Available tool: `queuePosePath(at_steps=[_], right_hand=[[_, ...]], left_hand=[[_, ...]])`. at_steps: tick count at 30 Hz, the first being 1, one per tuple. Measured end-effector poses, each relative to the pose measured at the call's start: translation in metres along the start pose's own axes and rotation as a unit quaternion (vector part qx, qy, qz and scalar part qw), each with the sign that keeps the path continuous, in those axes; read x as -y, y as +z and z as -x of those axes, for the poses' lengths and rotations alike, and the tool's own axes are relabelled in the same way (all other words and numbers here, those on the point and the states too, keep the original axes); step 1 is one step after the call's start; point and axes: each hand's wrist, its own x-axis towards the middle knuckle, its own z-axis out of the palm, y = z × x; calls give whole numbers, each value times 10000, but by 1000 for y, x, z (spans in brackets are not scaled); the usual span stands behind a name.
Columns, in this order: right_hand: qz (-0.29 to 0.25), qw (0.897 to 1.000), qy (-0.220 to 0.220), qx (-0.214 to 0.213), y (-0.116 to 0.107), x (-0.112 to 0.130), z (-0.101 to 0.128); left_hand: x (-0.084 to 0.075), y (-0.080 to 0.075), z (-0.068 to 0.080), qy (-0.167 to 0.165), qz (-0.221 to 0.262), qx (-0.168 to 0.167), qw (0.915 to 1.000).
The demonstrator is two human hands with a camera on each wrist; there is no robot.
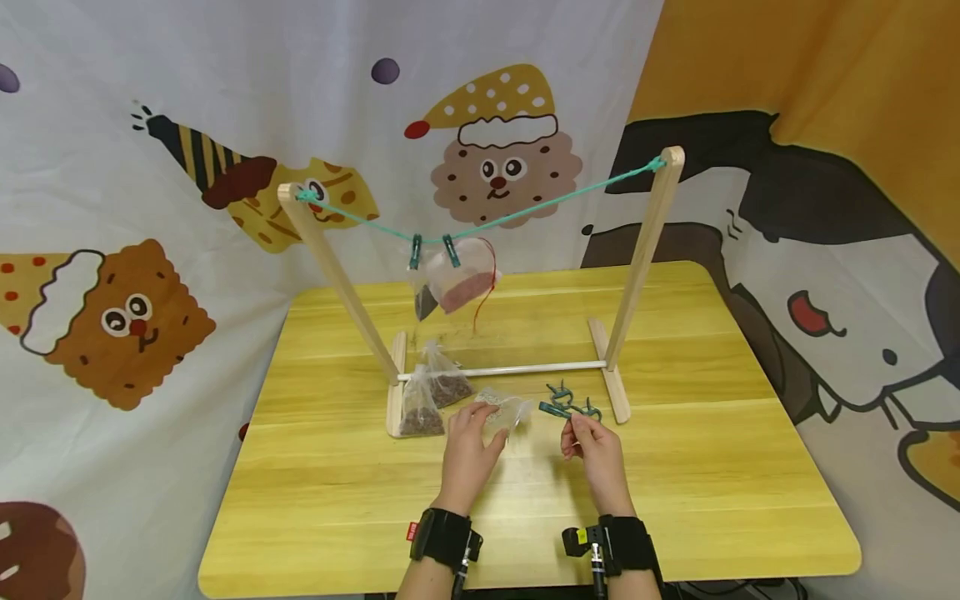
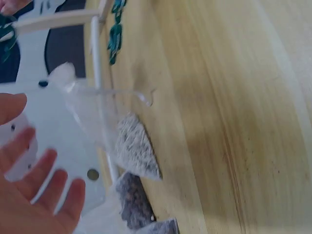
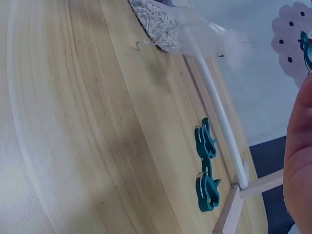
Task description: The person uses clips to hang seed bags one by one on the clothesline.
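Note:
My left hand, fingers spread and holding nothing, is beside a clear bag of pale, stick-like bits that stands on the table. In the left wrist view a gap shows between these fingers and the bag. My right hand pinches a green clothespin in front of the bag's right side. Two more green clothespins lie on the table below that hand. Left of the pale bag stand two clear bags with dark brown contents.
A wooden frame carries a sagging green cord. Two clothespins on it hold a bag with pink contents and one with dark contents. A white rod joins the posts low down. A patterned curtain hangs behind.

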Motion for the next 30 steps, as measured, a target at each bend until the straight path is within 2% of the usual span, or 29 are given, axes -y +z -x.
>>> queuePosePath(at_steps=[4,9,16,19,21,25,27,29,30], right_hand=[[-64,9998,-34,-167,-4,2,1],[35,9997,-16,-255,-7,2,1],[111,9998,38,-160,-12,4,2],[78,9998,-161,-110,-13,1,2],[49,9994,-310,-117,-16,-7,0],[-70,9973,-732,13,-31,-54,-16],[-88,9972,-738,16,-37,-72,-22],[-181,9960,-861,124,-39,-76,-24],[-191,9955,-915,156,-37,-69,-21]], left_hand=[[-1,10,-6,-24,-391,17,9992],[-1,18,-15,118,-717,-55,9973],[-2,30,-24,251,-927,-172,9952],[-1,36,-25,202,-1062,-117,9941],[-1,39,-26,136,-1127,-87,9935],[1,46,-27,76,-1268,-48,9919],[2,49,-28,121,-1359,0,9907],[5,51,-28,201,-1476,44,9888],[6,51,-28,252,-1529,69,9879]])
